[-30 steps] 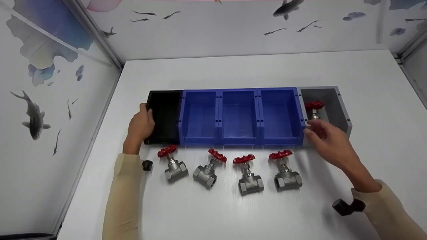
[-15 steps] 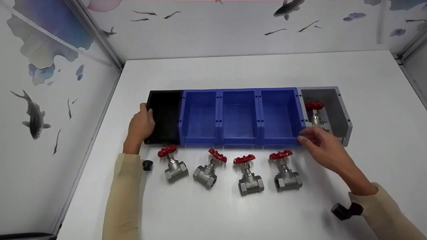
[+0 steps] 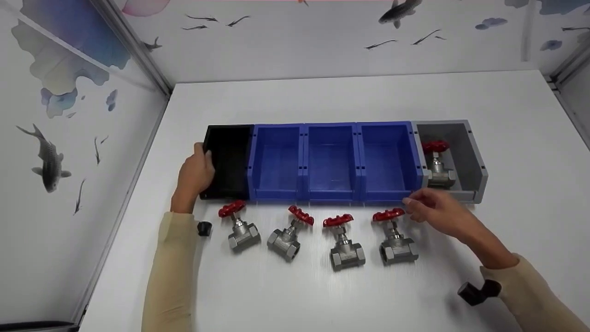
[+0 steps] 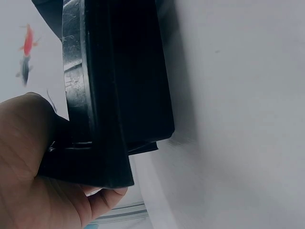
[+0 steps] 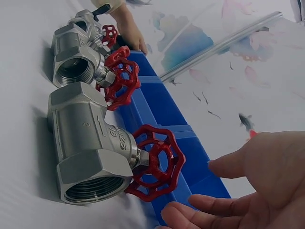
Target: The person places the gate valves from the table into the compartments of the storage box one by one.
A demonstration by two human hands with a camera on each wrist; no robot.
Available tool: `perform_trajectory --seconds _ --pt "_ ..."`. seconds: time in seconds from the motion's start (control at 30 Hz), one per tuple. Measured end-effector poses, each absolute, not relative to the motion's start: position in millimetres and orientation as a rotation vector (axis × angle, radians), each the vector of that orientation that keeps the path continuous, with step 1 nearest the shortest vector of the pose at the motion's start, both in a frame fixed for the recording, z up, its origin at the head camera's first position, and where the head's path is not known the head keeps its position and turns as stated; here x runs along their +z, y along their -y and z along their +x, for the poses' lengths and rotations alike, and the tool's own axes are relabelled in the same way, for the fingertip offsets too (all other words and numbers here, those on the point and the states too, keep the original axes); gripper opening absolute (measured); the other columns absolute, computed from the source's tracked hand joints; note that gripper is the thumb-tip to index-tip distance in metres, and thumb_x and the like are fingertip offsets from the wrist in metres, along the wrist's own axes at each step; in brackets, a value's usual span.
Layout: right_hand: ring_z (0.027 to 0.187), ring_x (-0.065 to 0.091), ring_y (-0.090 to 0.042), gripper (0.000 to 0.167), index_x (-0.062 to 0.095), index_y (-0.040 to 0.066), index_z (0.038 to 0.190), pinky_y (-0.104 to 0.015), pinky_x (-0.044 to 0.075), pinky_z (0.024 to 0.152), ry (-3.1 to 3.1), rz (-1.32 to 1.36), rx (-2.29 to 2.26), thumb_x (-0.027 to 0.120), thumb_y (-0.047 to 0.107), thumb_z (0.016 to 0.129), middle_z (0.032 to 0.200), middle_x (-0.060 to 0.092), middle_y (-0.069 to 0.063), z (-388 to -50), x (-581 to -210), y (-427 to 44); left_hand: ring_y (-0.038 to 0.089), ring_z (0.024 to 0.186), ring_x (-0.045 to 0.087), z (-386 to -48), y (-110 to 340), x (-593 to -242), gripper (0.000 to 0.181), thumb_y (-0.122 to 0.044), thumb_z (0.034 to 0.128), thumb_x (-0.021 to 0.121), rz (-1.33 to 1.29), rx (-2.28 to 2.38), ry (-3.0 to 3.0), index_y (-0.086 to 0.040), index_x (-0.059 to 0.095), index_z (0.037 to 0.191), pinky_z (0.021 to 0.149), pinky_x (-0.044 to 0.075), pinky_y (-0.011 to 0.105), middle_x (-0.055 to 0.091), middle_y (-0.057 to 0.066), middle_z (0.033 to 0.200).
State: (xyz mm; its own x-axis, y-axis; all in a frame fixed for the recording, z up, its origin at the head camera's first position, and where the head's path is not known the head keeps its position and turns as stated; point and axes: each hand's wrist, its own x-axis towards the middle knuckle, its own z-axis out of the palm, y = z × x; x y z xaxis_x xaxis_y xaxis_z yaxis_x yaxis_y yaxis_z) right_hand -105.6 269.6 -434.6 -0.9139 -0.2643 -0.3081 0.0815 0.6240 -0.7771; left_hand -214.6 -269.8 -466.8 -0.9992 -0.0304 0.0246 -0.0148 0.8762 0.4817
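Note:
My left hand (image 3: 195,171) grips the outer left wall of the black bin (image 3: 227,161); the left wrist view shows thumb and fingers round the black wall (image 4: 107,95). Near the front of the row, my right hand (image 3: 441,211) holds nothing, its fingers loosely bent beside the red handwheel (image 3: 388,214) of the rightmost valve on the table (image 3: 397,249). In the right wrist view that valve (image 5: 90,138) lies left of the hand (image 5: 252,191), a gap between them. Another valve (image 3: 440,170) lies inside the grey bin (image 3: 479,177).
Three blue bins (image 3: 276,196) stand between the black and grey ones. Three more red-wheeled valves lie in front: one at left (image 3: 243,234), one beside it (image 3: 284,240), one near the middle (image 3: 347,253). Printed walls (image 3: 295,55) border the white table (image 3: 286,299).
My right hand has moved from over the grey bin's front, towards me and slightly left, to the handwheel of the rightmost table valve. The left hand has stayed on the black bin.

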Motion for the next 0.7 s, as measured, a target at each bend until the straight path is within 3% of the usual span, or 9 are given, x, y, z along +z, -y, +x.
perform_trajectory --seconds 0.53,0.7 --pt "0.084 0.068 -0.026 0.061 0.067 -0.008 0.107 -0.038 0.055 0.078 -2.205 -0.094 -1.212 0.048 0.050 0.102 0.092 0.071 -0.015 -107.8 -439.2 -270.0 0.047 0.087 0.065 -213.5 268.6 -464.7 0.043 -0.023 0.1089 0.028 0.047 -0.764 3.014 0.008 0.034 0.139 0.074 0.048 0.057 0.065 0.035 0.101" --pt "0.090 0.071 -0.025 0.064 0.068 -0.009 0.112 -0.036 0.056 0.082 -2.109 -0.095 -1.236 0.043 0.050 0.104 0.099 0.074 -0.015 -108.7 -442.1 -272.0 0.048 0.088 0.065 -214.0 269.2 -466.0 0.043 -0.022 0.1088 0.029 0.036 -0.760 3.005 0.008 0.035 0.139 0.075 0.047 0.058 0.064 0.036 0.101"
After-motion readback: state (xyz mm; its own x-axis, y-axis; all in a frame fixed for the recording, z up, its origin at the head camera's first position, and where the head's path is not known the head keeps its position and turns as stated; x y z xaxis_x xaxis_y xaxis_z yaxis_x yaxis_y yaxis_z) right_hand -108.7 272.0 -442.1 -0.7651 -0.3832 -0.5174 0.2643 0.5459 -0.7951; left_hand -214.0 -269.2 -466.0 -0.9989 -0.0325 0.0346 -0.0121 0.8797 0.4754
